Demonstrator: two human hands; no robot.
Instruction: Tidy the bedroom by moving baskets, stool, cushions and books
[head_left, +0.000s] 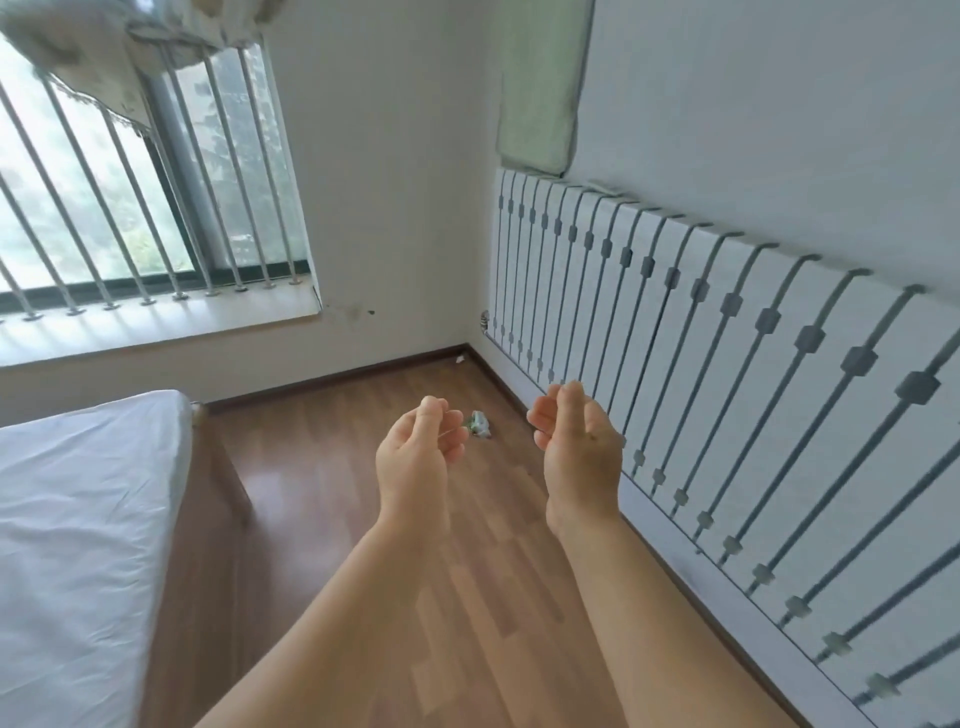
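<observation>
Fingers (436, 415) loosely curled on left hand (421, 457) and right hand (576, 447), both empty above floor (332, 467); no baskets, stool, cushions, books visible, progress unclear.

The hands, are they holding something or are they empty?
Empty. The left hand and right hand hover above the brown wooden floor, fingers loosely curled, nothing in them.

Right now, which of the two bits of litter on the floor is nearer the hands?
The green-and-white crumpled wrapper, lying on the floor just beyond the left hand. The small white scrap sits farther off, in the corner by the skirting board.
</observation>
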